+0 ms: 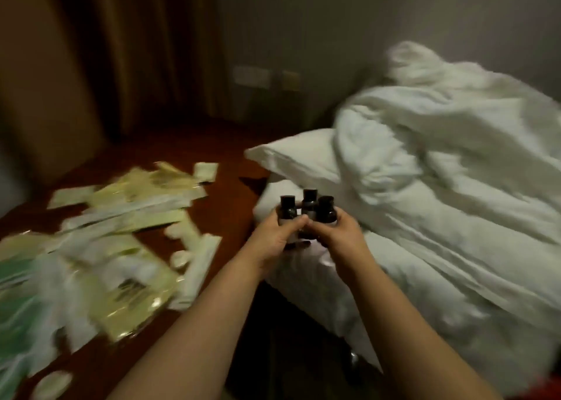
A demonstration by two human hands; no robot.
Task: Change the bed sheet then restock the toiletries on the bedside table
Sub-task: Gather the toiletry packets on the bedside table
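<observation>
Three small toiletry bottles point(309, 207) with dark caps stand bunched together between my hands, above the corner of the bed. My left hand point(277, 235) grips the left bottle and my right hand point(340, 232) grips the right one; the thumbs meet in front. The bedside table point(230, 187), dark reddish wood, lies to the left and carries a spread of wrapped toiletry packets point(121, 217), pale yellow, white and green. The bed point(425, 217) on the right holds a crumpled white duvet and a white pillow point(297, 157). The picture is blurred.
Brown curtains point(121, 50) hang behind the table. Wall switches point(252, 76) sit on the grey wall near the bed head. A dark gap of floor point(288, 354) runs between table and bed. Small round white packets point(179, 258) lie near the table's right side.
</observation>
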